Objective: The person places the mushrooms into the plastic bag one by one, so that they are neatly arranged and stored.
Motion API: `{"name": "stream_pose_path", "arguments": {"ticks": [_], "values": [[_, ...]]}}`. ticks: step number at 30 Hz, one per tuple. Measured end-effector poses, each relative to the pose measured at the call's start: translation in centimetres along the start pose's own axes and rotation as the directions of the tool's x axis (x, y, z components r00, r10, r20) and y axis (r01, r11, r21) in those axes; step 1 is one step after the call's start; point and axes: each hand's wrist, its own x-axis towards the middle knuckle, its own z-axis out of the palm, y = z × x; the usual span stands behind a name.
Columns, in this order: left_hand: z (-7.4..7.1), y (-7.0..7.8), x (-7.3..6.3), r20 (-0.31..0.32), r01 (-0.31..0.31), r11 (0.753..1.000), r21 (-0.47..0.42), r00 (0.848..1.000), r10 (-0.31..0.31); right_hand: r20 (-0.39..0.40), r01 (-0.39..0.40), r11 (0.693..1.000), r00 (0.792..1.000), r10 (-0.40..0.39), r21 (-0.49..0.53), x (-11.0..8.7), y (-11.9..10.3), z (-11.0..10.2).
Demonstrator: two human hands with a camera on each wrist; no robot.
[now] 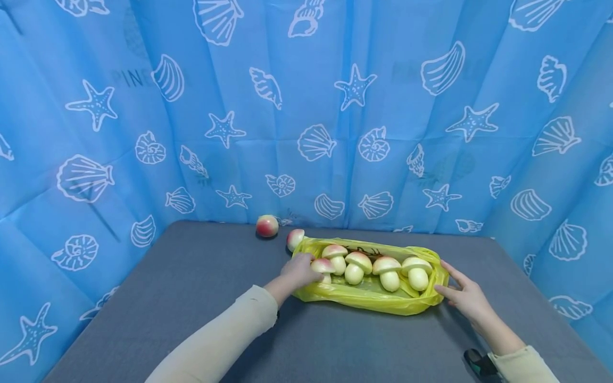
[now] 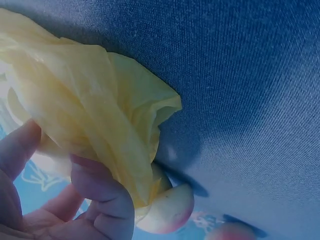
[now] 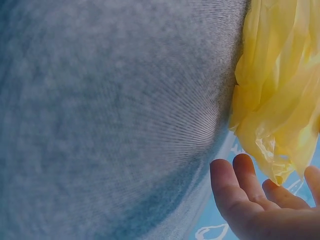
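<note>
A yellow plastic bag lies spread wide on the table, with several pale mushrooms in a row inside. Their caps are mostly tinged pink. At the bag's left end my left hand grips the leftmost mushroom between thumb and fingers. In the left wrist view, yellow plastic lies beside that thumb and hides most of the mushroom. My right hand touches the bag's right end, fingers spread. The right wrist view has the fingers extended beside the bag's crumpled tip.
A pink-and-cream round piece sits just outside the bag's left corner. Another red-and-cream one lies farther back, near the table's rear edge. A blue curtain with white shells hangs behind the table.
</note>
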Motion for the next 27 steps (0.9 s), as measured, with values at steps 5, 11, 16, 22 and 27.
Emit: {"name": "stream_pose_path", "arguments": {"ticks": [5, 11, 16, 22, 27], "values": [[-0.3, -0.1, -0.1, 0.003, 0.0, 1.0, -0.016, 1.0, 0.0, 0.0, 0.006, 1.0, 1.0, -0.006, -0.002, -0.1, 0.0, 0.1], [-0.4, -0.4, 0.1, 0.014, -0.016, 0.999, -0.049, 1.0, 0.016, 0.0, -0.006, 1.0, 1.0, 0.006, 0.015, -0.1, 0.0, 0.1], [-0.7, -0.5, 0.0, 0.028, -0.013, 0.998, -0.063, 0.999, 0.015, 0.003, -0.009, 1.0, 1.0, 0.009, 0.018, -0.1, 0.0, 0.1], [-1.7, -1.0, -0.5, -0.016, -0.017, 0.993, -0.119, 1.0, 0.015, -0.003, -0.013, 1.0, 1.0, 0.013, 0.007, 0.0, 0.1, 0.1], [-2.8, -2.1, -0.9, -0.094, -0.019, 0.985, -0.171, 0.996, 0.003, 0.003, -0.006, 1.0, 1.0, 0.006, 0.019, 0.0, 0.2, 0.2]]}}
